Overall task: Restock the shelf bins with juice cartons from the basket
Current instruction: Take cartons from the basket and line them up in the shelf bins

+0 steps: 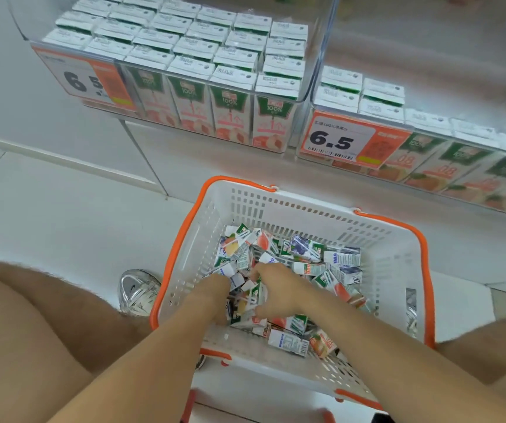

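Observation:
A white basket (pixel 395 270) with orange rim and handles stands on the floor in front of me, holding several small mixed juice cartons (pixel 306 251). Both my hands reach into the pile. My left hand (pixel 212 288) is buried among cartons at the basket's left, its fingers hidden. My right hand (pixel 276 288) curls round a small green-and-white carton (pixel 256 296) in the middle. Above, a clear shelf bin (pixel 305 96) on the left is packed with upright peach cartons. A second clear bin (pixel 459 206) to the right is partly filled with cartons.
Orange price tags reading 6.5 hang on both bin fronts (pixel 340 140). My bare knees frame the basket at left and right, and a silver shoe (pixel 137 290) rests beside its left wall. White floor tiles spread to the left.

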The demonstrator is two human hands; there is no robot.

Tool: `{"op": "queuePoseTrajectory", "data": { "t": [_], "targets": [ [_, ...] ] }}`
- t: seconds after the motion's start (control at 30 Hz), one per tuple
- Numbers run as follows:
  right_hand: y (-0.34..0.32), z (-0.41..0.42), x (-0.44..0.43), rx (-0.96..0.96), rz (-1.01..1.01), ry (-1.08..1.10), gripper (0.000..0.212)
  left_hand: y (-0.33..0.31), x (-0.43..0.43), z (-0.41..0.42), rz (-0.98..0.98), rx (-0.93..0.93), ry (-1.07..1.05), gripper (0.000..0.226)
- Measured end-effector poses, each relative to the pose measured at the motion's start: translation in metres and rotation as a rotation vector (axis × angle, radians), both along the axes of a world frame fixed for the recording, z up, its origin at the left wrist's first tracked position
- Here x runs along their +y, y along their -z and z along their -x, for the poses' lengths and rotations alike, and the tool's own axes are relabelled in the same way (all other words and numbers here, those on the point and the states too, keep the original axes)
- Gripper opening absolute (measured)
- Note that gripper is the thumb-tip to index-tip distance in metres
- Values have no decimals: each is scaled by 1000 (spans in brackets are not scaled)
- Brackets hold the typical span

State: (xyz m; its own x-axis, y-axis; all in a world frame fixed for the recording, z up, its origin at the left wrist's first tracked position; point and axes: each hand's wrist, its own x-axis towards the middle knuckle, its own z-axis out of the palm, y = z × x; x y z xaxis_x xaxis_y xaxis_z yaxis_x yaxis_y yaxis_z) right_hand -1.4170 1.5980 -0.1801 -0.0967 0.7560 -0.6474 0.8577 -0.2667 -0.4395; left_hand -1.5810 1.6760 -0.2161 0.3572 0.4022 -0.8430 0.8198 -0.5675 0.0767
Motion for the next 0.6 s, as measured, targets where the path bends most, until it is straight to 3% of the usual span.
{"op": "queuePoseTrajectory", "data": {
  "t": [0.13, 0.23, 0.33, 0.47, 0.6],
  "targets": [
    [-38, -18, 5, 50, -96, 64, 56, -30, 29, 0, 0, -95, -41, 68],
    [-61, -25, 10, 48, -191, 140, 45, -66, 56, -1, 4, -265, -140, 63],
    [-82, -31, 9, 86, -236, 253, 47, -108, 73, -3, 27, -482, -245, 40],
    [-122, -32, 7, 110, -357, 281, 21, -162, 69, -6, 122, -683, -397, 22],
    [-174, -30, 2, 96, -530, 276, 22, -202, 57, -4, 218, -828, -496, 22]
  ]
}}
